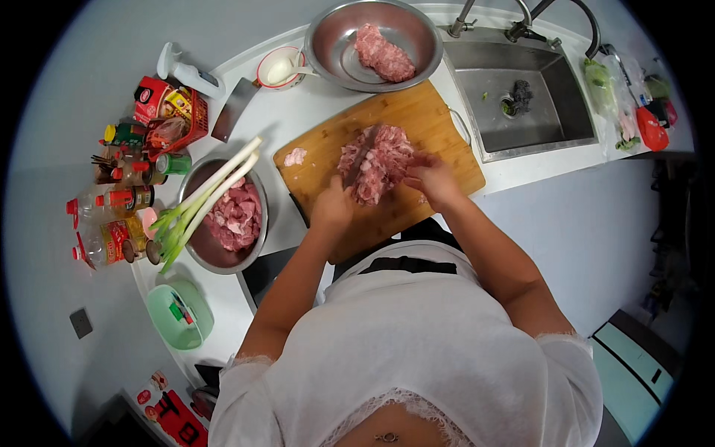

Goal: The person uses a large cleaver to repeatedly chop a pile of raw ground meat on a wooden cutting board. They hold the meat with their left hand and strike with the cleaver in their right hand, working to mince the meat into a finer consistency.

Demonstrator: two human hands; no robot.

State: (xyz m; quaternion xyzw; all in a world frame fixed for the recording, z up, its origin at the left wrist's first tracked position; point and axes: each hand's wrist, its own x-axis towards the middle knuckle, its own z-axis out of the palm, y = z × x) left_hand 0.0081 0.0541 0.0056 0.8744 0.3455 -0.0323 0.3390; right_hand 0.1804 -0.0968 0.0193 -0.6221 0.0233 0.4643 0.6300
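Observation:
A mound of chopped raw meat (385, 162) lies on the wooden cutting board (452, 134). My left hand (333, 208) is closed at the mound's near left side, around what looks like the handle of a knife. The knife's dark blade (360, 159), seen nearly edge-on, stands in the left part of the meat. At the mound's right edge, my right hand (433, 180) has its fingers spread and bent against the meat. A small pale piece of meat (295, 157) sits at the board's left. Beyond the board, a large metal bowl (321, 42) holds a lump of minced meat (384, 54).
Left of the board stands a metal bowl (263, 237) of meat pieces, with scallions (206, 204) across it. A cleaver (234, 109) and a small bowl with a spoon (281, 68) lie beyond. Bottles and a red basket (198, 120) line the left wall. The sink (525, 120) is at right.

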